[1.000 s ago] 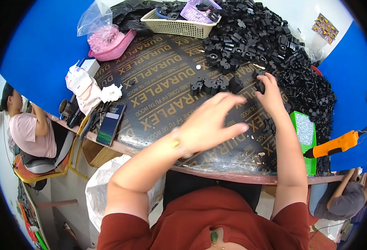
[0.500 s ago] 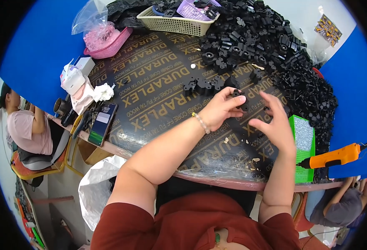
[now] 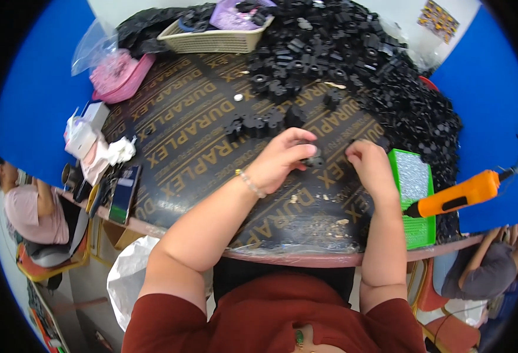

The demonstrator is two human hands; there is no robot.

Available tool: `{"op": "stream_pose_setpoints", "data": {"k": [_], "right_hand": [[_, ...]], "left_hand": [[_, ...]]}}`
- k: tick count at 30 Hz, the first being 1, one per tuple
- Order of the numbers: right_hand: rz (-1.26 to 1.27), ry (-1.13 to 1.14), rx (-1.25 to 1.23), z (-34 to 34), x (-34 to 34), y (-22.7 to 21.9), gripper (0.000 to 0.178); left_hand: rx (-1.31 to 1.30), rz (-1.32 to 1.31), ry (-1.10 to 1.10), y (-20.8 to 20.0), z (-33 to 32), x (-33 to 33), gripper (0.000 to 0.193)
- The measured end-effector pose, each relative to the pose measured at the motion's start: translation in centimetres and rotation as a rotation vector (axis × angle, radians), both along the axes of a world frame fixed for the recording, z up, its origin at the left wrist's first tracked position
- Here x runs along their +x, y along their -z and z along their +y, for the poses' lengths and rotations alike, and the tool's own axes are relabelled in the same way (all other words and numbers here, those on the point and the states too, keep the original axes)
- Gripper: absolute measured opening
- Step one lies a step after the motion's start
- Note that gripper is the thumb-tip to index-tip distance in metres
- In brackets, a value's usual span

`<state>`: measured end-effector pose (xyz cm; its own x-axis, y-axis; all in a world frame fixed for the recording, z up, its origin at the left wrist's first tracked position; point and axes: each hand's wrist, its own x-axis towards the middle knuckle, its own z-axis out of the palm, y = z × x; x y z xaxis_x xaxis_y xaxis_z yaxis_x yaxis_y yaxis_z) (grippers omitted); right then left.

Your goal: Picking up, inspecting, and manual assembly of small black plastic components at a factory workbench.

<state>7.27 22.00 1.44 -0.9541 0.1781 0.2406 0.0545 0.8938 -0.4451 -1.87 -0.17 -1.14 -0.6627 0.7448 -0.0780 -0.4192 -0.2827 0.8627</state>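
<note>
My left hand (image 3: 284,157) grips a small black plastic part (image 3: 314,160) between thumb and fingers, above the middle of the table. To its right, my right hand (image 3: 372,167) is held apart from that part, fingertips drawn together in a pinch. Whatever they may hold is too small or hidden to make out. Beyond my left hand, several black plastic housings (image 3: 262,123) stand in a row. A large heap of similar black parts (image 3: 306,50) fills the far side, and a pile of thin black pieces (image 3: 421,117) runs down the right.
A green tray (image 3: 419,232) of small silver pieces sits right of my right forearm, with an orange electric screwdriver (image 3: 459,194) over it. A beige basket (image 3: 212,41), pink basket (image 3: 129,82), tissues (image 3: 118,152) and phone (image 3: 125,194) lie far and left. Other people sit at both sides.
My right hand's fingers, spread wide before, have come together. The left hand still grips the black part, now turned slightly. The whole view has shifted, with the table contents appearing further left.
</note>
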Motion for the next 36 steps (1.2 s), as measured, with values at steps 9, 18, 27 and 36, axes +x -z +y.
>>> {"op": "stream_pose_setpoints", "data": {"k": [9,18,27,36], "right_hand": [[0.044,0.055,-0.851,-2.7,-0.4,-2.0,0.018],[0.172,-0.128,-0.564,-5.6,0.5,-2.2,0.014],[0.394,-0.008,-0.929,-4.1,0.5,-2.1,0.018],[0.216,-0.124,-1.373,-3.6,0.1,-1.2,0.019]], "left_hand": [[0.056,-0.087,-0.025,-0.3,-0.5,0.2,0.038],[-0.071,0.006,0.043,0.8,-0.2,-0.1,0.025],[0.021,-0.076,-0.075,-0.1,0.2,0.7,0.051],[0.134,-0.03,-0.138,-0.4,0.2,0.9,0.05]]}}
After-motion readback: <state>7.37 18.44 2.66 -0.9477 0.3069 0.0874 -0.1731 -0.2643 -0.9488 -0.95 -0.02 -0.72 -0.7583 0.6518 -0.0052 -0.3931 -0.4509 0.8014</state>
